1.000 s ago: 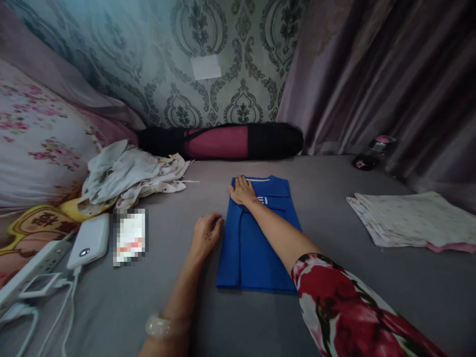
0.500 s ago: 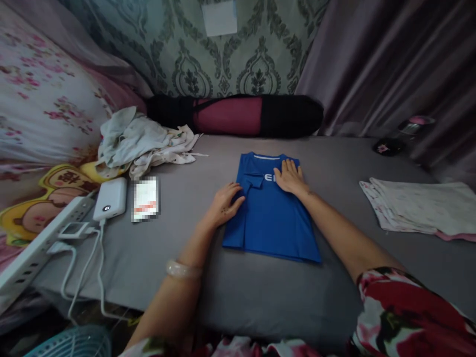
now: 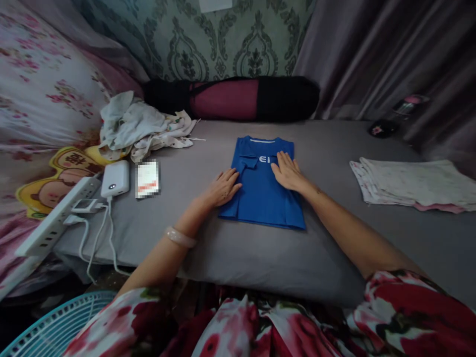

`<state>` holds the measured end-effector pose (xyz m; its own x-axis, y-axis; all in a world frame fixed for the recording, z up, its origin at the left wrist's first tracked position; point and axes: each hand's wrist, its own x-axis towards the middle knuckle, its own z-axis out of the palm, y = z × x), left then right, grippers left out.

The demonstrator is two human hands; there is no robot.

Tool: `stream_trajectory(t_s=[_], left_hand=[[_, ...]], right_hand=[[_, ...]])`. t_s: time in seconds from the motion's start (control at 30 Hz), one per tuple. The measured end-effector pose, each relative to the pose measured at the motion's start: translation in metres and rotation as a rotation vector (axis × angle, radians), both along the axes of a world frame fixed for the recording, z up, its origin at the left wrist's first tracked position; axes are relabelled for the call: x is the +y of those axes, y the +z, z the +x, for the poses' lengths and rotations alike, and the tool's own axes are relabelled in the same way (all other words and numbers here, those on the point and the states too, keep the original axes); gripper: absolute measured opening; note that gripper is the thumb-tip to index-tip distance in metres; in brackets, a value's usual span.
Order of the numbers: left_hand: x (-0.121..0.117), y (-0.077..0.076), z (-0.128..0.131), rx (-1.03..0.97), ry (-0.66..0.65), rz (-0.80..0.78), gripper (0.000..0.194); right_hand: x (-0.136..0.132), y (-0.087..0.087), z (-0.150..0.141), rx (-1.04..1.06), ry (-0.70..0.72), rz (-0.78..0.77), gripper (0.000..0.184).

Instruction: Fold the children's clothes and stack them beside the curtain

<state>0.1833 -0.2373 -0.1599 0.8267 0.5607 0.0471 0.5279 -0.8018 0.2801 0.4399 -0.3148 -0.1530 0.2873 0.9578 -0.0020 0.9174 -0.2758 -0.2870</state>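
Note:
A blue T-shirt [image 3: 266, 198] with white lettering lies on the grey sheet, its sides folded in and its collar pointing away from me. One short sleeve shows folded on its left part. My left hand [image 3: 224, 187] rests flat along the shirt's left edge, fingers stretched out. On the upper right of the shirt lies my right hand [image 3: 285, 171], open and palm down, covering part of the lettering. Neither hand grips the cloth.
Folded pale cloths [image 3: 412, 183] lie at the right. At the left are crumpled clothes [image 3: 141, 124], a white power bank [image 3: 115, 178], a power strip [image 3: 59, 218] with cables, and a blurred card [image 3: 148, 178]. A black and maroon bolster-shaped bag [image 3: 230, 99] lies along the wall.
The camera view has tilted down, so the scene sits higher in the picture. My right hand has slid slightly down the shirt; my left hand stays at the left edge with its fingers flatter.

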Motion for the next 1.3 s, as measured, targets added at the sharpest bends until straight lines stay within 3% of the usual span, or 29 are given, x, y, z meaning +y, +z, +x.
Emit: stream_trajectory(t_s=[0.2,0.37,0.6,0.73,0.87,1.03,1.17,1.3], left_hand=[[-0.042,0.032,-0.044,-0.021,-0.096,-0.019,0.045],[-0.073,0.032,-0.056,-0.029,-0.163,-0.085,0.049],[-0.081,0.017,-0.055,-0.018,-0.184,-0.041,0.056],[-0.079,0.023,-0.054,-0.009,-0.173,0.031,0.056],[-0.073,0.031,-0.052,0.049,-0.261,0.046,0.049],[-0.071,0.036,-0.052,0.058,-0.35,0.113,0.038],[-0.074,0.037,-0.05,0.095,-0.381,0.206,0.032],[-0.072,0.038,-0.047,0.143,-0.374,0.211,0.03]], right_hand=[[-0.105,0.008,-0.021,-0.019,0.111,-0.04,0.07],[-0.152,0.005,-0.047,-0.015,0.168,-0.039,0.07],[-0.155,-0.001,-0.059,-0.061,0.182,-0.034,0.069],[-0.158,0.007,-0.058,-0.083,0.196,0.003,0.067],[-0.165,0.015,-0.056,-0.06,0.242,0.077,0.059],[-0.168,0.019,-0.046,-0.006,0.397,0.171,0.041],[-0.166,0.019,-0.042,-0.093,0.486,0.203,0.029],[-0.167,0.019,-0.044,-0.165,0.502,0.195,0.033]])
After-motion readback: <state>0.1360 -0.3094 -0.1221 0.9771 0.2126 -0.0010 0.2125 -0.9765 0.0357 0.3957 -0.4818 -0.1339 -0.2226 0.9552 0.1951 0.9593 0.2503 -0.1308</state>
